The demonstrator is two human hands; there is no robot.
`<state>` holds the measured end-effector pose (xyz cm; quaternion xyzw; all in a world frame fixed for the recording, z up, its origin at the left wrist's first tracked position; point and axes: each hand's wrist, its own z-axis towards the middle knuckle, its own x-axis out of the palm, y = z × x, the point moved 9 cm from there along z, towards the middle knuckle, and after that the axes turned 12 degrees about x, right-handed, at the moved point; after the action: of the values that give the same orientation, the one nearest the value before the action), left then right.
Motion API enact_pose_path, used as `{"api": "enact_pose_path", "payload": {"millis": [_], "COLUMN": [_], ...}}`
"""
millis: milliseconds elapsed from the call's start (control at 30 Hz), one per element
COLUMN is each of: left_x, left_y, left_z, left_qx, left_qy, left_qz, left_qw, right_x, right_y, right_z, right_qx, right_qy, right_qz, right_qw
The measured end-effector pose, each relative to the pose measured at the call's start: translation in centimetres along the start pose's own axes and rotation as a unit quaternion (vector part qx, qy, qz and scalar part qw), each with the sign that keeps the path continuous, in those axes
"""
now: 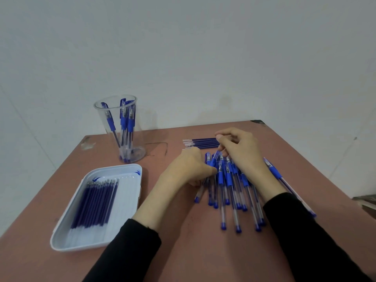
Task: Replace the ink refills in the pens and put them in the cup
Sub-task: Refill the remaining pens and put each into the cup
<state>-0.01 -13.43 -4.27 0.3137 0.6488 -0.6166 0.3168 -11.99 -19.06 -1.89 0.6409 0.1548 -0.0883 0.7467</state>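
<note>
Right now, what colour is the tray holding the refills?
White tray, with a small blue mark; head view.

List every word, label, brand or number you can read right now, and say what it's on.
No text can be read in this view.
Tray: two blue marks, swoosh shapes with no legible letters.
Pens: any barrel print is too small and blurred to read.
Cup: no marking visible.

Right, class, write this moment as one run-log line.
left hand: grips pen | right hand: pinches its upper end | cup: holds pens | tray: refills
</note>
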Motion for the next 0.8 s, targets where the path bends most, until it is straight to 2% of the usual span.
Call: {"api": "enact_pose_path", "payload": {"millis": [100, 200, 300, 400, 467, 567, 633, 700, 800], "left_x": [-1.0, -2.0, -3.1, -3.5, -4.0, -6.7, -8.2, -9.0, -9.6], "left_y": [0.3, 1.2, 1.7, 1.4, 1.6, 3.2, 4.0, 4.2, 4.0], "left_z": [-0.3, -0.9, -1.7, -2.4, -2.8, -3.4, -4.1, -4.5, -4.7], "left_qx": [0.015, 0.027, 0.058, 0.105, 0.120, 0.117, 0.124, 0.137, 0.155], "left_qy": [-0.045, -0.091, -0.142, -0.148, -0.156, -0.249, -0.307, -0.326, -0.325], "left_qz": [-0.031, -0.137, -0.233, -0.283, -0.287, -0.250, -0.303, -0.360, -0.342], "left_qw": [0.998, 0.986, 0.960, 0.942, 0.937, 0.928, 0.894, 0.863, 0.868], "right_x": [-0.1, -0.1, 1.6, 4.0, 4.4, 3.7, 3.5, 4.1, 5.3], "right_y": [0.2, 0.6, 1.2, 2.3, 3.7, 5.8, 6.7, 6.8, 6.1], "right_z": [-0.2, -0.5, -0.9, -1.6, -1.8, -1.7, -1.7, -1.6, -1.8], "right_qx": [-0.006, -0.011, 0.008, 0.009, -0.022, -0.075, -0.119, -0.150, -0.177], "right_qy": [-0.004, -0.010, 0.057, 0.119, 0.108, 0.069, 0.054, 0.060, 0.068], "right_qz": [0.003, 0.013, 0.017, 0.013, 0.025, 0.034, -0.012, -0.082, -0.165], "right_qw": [1.000, 1.000, 0.998, 0.993, 0.994, 0.994, 0.991, 0.983, 0.968]}}
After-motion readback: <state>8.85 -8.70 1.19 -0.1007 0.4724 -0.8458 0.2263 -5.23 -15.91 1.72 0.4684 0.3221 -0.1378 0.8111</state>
